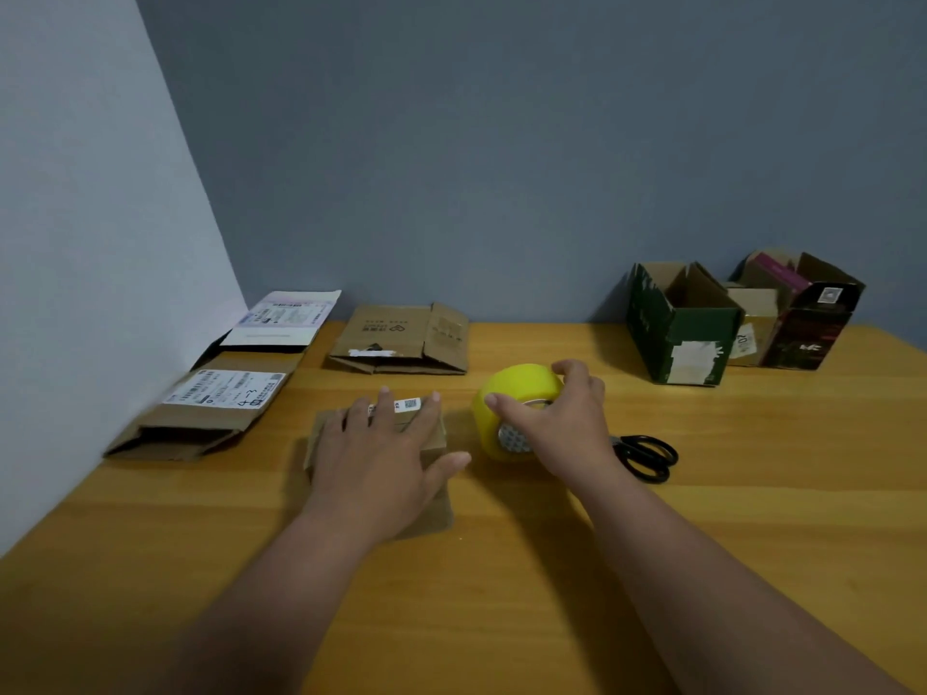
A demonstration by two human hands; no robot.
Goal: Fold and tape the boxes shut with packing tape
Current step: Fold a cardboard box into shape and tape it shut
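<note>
Tape roll (519, 411) sits immediately right of the small box (381, 459), frame centre.
Left hand (386, 453) presses flat on the box, fingers spread; right hand (557, 423) grips the roll.

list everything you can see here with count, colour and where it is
small box: 1, brown, lying on the table near the middle, under the left hand
tape roll: 1, yellow, right of the small box
scissors: 1 pair, black, right of the tape roll
flattened boxes: 3, brown, two with white labels, along the left wall and far edge
open boxes: 3, dark green, brown and black, far right by the wall
table: 1, wooden, yellowish
walls: 2, grey-blue
left hand: 1, fingers spread flat on the small box
right hand: 1, grips the tape roll
</note>
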